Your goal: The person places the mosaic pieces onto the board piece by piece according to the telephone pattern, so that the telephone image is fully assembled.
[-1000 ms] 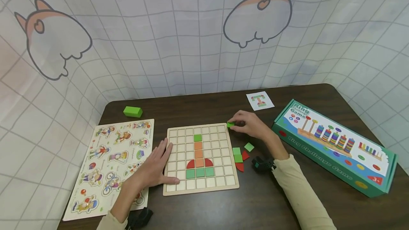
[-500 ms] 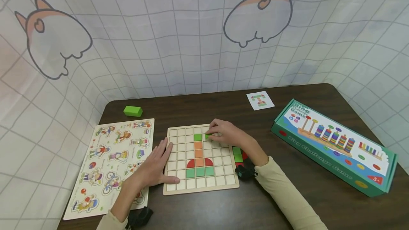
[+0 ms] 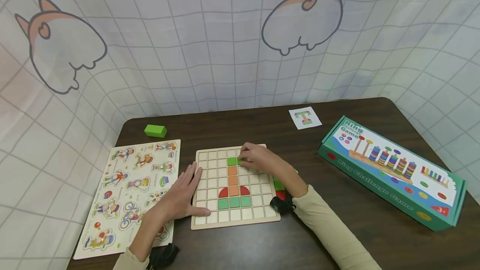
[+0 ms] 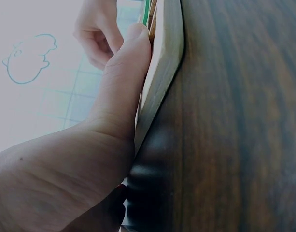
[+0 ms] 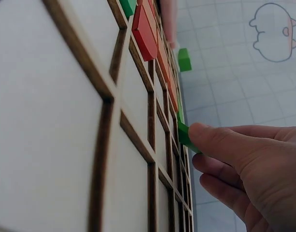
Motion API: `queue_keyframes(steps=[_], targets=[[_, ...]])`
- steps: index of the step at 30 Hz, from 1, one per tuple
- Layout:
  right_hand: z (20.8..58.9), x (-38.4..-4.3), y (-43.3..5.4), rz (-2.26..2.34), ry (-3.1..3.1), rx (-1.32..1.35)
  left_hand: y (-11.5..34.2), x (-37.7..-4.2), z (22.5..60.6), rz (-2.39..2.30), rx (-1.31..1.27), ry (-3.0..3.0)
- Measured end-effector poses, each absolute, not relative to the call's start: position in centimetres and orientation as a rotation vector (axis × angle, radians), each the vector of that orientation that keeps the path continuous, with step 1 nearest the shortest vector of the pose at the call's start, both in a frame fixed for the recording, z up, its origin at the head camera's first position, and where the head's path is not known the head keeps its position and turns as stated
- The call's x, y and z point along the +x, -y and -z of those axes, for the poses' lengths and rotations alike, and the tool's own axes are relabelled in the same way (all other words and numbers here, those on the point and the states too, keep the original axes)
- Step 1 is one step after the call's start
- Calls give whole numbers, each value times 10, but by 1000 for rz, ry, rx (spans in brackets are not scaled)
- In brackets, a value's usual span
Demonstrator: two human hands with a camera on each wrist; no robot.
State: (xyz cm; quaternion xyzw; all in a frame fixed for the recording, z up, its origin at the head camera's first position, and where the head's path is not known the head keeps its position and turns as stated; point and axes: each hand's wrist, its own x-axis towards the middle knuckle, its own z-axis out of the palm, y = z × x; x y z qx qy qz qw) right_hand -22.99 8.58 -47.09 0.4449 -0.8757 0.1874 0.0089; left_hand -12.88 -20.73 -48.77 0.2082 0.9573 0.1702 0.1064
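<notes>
A pale wooden grid board [image 3: 258, 218] lies on the table, with orange squares [image 3: 233, 180], red quarter-round pieces [image 3: 244, 190] and green squares [image 3: 234, 202] set in its cells. At its upper part, my right hand [image 3: 262, 159] pinches a green square tile [image 5: 188, 137] between thumb and fingers, beside another green tile [image 3: 231, 161] at the top of the orange column. My left hand [image 3: 180, 197] rests on the board's left edge with straight, spread fingers; its thumb lies on the lower left cells. Part of the pinched tile is hidden by the fingers.
Loose green tiles [image 3: 278, 184] and a red piece [image 3: 281, 195] lie right of the board, partly behind the right arm. A pattern card [image 3: 305, 118] sits behind. A ring game box [image 3: 393, 174] stands right, a picture puzzle board [image 3: 123, 195] left, and a green block [image 3: 155, 131] behind it.
My right hand has carried the green tile leftward from beyond the board's right edge to the cell beside the top green tile. The left hand has stayed in place.
</notes>
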Motion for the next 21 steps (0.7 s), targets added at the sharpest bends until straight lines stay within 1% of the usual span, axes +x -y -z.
queue_keyframes(steps=[21], targets=[[468, -227, -83, -590, 2749, 1337, 208, -129, 489, -498, 626, -2833]])
